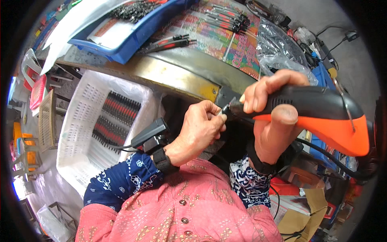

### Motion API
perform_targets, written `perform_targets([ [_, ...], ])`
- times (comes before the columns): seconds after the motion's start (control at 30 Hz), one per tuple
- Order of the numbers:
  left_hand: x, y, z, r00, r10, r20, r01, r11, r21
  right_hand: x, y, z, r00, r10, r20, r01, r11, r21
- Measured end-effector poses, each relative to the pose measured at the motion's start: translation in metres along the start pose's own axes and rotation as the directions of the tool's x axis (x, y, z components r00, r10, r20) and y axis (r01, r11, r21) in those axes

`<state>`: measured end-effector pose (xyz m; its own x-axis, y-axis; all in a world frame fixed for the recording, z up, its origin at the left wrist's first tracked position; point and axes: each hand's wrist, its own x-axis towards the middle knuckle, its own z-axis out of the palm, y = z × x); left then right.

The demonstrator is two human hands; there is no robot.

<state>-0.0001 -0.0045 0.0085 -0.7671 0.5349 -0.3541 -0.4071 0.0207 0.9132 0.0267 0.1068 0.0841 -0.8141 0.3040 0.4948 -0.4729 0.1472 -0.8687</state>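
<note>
My right hand (271, 139) is wrapped around a black-and-orange electric screwdriver (322, 107), its thumb lying along the near side. The tool's narrow dark tip points left, towards the fingers of my left hand (199, 125). Those fingers are closed in a pinch on a small dark and silvery part (224, 109), mostly covered by the fingertips. Tip and part meet or nearly meet just in front of the table's metal edge (181, 76); whether they touch is hard to tell. A black strap with a small black device (151, 135) sits on my left wrist.
Left of me, a white plastic crate (74, 125) holds rows of black-and-red slim pieces (117, 119). On the table are a blue tray (125, 50) with more pieces, loose pieces (169, 43) and clear plastic bags (278, 44). A black cord (326, 155) runs at right, above cardboard (310, 213).
</note>
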Motion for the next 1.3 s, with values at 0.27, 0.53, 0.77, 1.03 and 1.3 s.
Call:
perform_targets([
  [0.27,0.012,0.017,-0.034,0.719,0.694,-0.014,-0.524,0.556,0.646,-0.003,-0.009,-0.022,0.993,-0.096,-0.065,0.110,0.956,0.274],
  [0.53,0.073,0.054,-0.087,0.564,0.819,0.100,-0.248,0.052,0.967,-0.004,-0.011,-0.032,0.992,-0.056,-0.114,0.077,0.979,0.191],
  [0.77,0.097,0.062,-0.091,0.556,0.804,0.211,-0.181,-0.131,0.975,0.001,-0.011,-0.038,0.989,0.000,-0.148,0.035,0.972,0.232],
  [1.03,0.140,0.095,-0.063,0.499,0.791,0.354,-0.379,-0.168,0.910,0.004,-0.003,-0.047,0.982,0.051,-0.181,0.009,0.948,0.317],
  [1.3,0.222,0.111,-0.027,0.489,0.780,0.390,-0.381,-0.212,0.900,0.009,0.005,-0.063,0.978,0.065,-0.198,0.006,0.940,0.340],
])
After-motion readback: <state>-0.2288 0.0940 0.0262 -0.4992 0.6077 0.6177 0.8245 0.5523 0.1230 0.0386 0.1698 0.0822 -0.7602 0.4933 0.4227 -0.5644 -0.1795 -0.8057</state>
